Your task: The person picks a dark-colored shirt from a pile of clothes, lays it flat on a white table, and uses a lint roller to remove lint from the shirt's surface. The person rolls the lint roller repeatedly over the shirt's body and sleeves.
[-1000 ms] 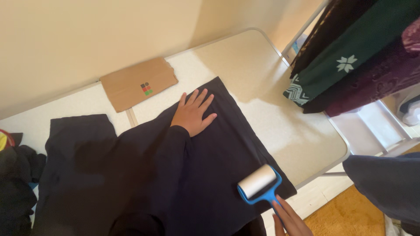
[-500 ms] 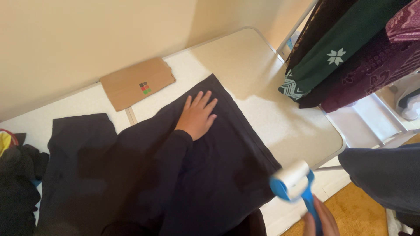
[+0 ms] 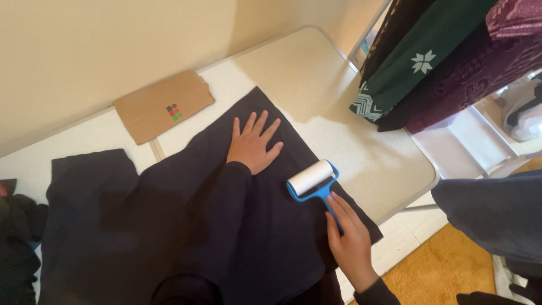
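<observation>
A dark garment (image 3: 186,226) is spread flat over a pale folding table (image 3: 339,141), its far corner reaching toward the wall. The left hand (image 3: 252,146) is laid palm down on the cloth near that corner, fingers spread wide and holding nothing, with a dark sleeve running back toward the camera. A lint roller (image 3: 312,179), white drum in a blue frame, is set on the garment just right of the left hand, close to the cloth's right edge. Its blue handle is gripped by the right hand (image 3: 350,237), fingers wrapped narrowly around it and the index finger stretched along the handle toward the drum. The drum is seen touching the fabric, tilted at an angle to the table's edge.

A flat piece of brown cardboard (image 3: 161,107) with small coloured squares printed on it is seen at the back of the table against the wall, apart from the garment. Hanging clothes (image 3: 435,62) in dark green and maroon are seen at the upper right, beyond the table's corner. A heap of dark clothing (image 3: 17,243) is seen at the left edge. Tan carpet (image 3: 440,271) is seen below the table at the lower right.
</observation>
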